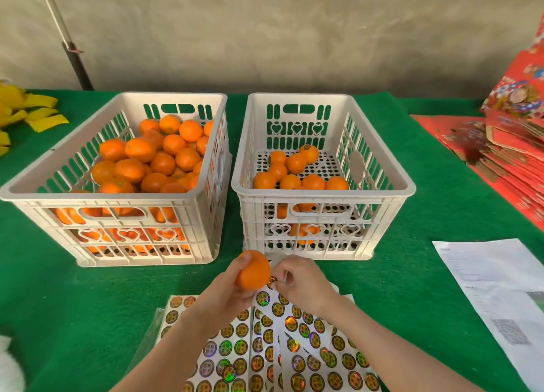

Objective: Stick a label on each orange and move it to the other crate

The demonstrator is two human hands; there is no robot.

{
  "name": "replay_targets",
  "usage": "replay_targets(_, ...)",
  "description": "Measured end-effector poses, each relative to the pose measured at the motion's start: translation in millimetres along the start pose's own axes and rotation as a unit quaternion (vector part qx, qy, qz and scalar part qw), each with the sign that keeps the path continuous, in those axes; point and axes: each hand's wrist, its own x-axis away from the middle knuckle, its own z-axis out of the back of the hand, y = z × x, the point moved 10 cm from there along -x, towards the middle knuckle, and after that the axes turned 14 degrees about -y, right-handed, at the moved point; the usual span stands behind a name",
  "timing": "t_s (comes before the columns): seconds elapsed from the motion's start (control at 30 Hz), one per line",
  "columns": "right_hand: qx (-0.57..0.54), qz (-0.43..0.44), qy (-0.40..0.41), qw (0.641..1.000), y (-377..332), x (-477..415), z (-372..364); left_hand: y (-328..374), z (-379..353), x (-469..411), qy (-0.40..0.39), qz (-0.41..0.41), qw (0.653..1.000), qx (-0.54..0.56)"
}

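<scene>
Left hand cupped round orange, fingers curled; right hand pinching label; forearms converging.

crates: white plastic, perforated
cloth: green, felt-like, matt
labels: glossy, holographic
sheet: paper

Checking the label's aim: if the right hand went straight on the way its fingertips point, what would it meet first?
Most likely the orange gripped by the left hand: the right hand, pinching a label, points leftward at it, though depth is unclear.
</scene>
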Motion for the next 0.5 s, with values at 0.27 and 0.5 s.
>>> replay_targets(0.27, -0.251, -0.073, 0.124, 0.957, 21.6, 19.0, 12.7, 14.5, -4.5, 8.7, -0.002, -0.011, 0.983, -0.186)
replay_targets(0.5, -0.174, 0.086, 0.056, 0.979, -39.8, 21.8, 13.3, 56.3, -47.2, 30.4, -0.036, -0.112, 0.928, -0.352)
